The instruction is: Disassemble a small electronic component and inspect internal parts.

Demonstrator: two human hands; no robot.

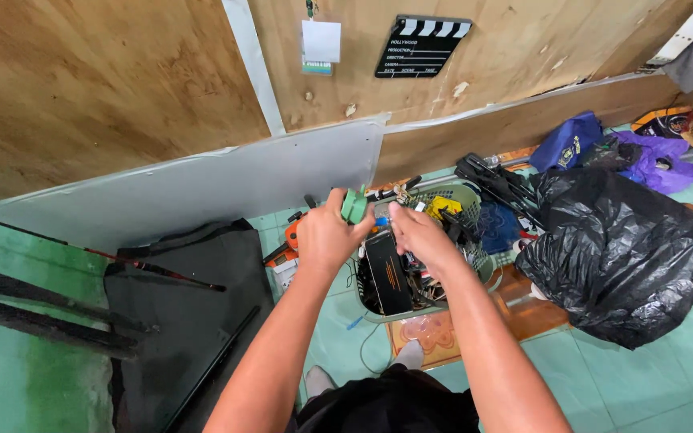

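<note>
My left hand (326,236) is closed around a small green object (354,205), held up above a basket. My right hand (419,232) is just to its right, fingertips pinched on a small blue and white piece (382,220) next to the green object. Below both hands sits a pale green plastic basket (475,196) crammed with tools, cables and a black box (387,273). What exactly the small pieces are is too small to tell.
A bulky black plastic bag (619,240) lies right of the basket. Blue and purple bags (603,148) sit behind it. A grey panel (202,188) leans on the plywood wall, with a clapperboard (421,46) hanging above. Dark rods and a black mat (186,313) lie left.
</note>
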